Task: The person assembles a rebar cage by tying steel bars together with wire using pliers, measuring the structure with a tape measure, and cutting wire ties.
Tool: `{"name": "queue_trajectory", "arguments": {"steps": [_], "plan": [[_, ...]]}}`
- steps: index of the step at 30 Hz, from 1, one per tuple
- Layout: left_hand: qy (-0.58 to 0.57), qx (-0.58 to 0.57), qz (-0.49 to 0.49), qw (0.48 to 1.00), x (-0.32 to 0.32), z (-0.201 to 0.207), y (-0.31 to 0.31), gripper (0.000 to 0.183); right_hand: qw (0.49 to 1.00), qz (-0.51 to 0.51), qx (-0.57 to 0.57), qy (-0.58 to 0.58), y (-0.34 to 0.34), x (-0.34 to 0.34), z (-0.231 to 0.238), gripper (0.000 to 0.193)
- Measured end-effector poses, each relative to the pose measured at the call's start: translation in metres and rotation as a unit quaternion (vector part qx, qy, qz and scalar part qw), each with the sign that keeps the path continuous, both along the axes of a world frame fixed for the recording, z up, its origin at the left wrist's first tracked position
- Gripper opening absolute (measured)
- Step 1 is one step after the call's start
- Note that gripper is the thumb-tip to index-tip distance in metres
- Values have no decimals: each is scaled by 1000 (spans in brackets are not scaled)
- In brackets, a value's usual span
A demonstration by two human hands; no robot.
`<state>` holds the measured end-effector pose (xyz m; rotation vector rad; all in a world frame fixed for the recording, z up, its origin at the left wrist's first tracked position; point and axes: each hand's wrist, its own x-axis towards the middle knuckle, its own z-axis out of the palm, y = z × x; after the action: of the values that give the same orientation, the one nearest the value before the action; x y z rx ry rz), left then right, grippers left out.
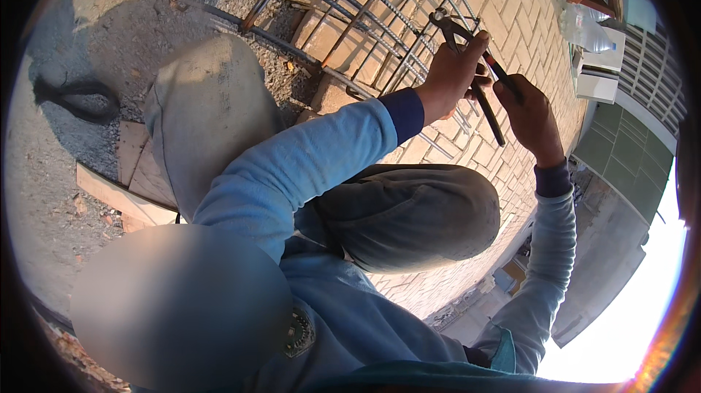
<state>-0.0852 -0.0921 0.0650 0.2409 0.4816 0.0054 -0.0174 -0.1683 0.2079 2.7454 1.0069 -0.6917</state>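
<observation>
Dark end-cutting pincers (454, 30) are held out over a rebar cage (365, 17), with their rounded jaws close to the bars at its right end. My left hand (447, 81) is closed, its fingers wrapped about one handle, which pokes out below the hand. The other handle, with a reddish band, runs into my right hand (535, 117), which grips its end. The handles stand apart. Whether the jaws bite on a wire is too small to tell.
Brick paving (522, 21) stretches under and beyond the cage. A coil of dark wire (77, 99) lies on the gravelly ground at left, near wooden boards (120, 192). Clear plastic bottles (590, 32) are at upper right. My bent knees (431, 210) are close below my arms.
</observation>
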Motion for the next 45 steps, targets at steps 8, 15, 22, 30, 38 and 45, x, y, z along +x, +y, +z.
{"name": "queue_trajectory", "arguments": {"steps": [8, 15, 22, 30, 38, 45], "plan": [[126, 16, -56, 990, 10, -35, -19, 71, 973, 177, -129, -69, 32, 30, 1, 25], [34, -101, -69, 992, 14, -36, -8, 62, 944, 245, -199, -93, 54, 40, -18, 23], [-37, -149, -46, 987, 17, -23, -1, 43, 939, 303, -95, -134, 37, 32, -19, 18], [30, -144, -30, 989, 22, -24, 1, 36, 811, 489, -153, -282, 23, 24, -22, 45], [222, 473, 215, 825, 1, -64, -72, 51, 962, 157, -224, -15, 35, 42, -21, 21], [235, 318, 146, 907, -15, -50, -34, 61, 965, 79, -247, 25, 43, 46, -17, 24]]}}
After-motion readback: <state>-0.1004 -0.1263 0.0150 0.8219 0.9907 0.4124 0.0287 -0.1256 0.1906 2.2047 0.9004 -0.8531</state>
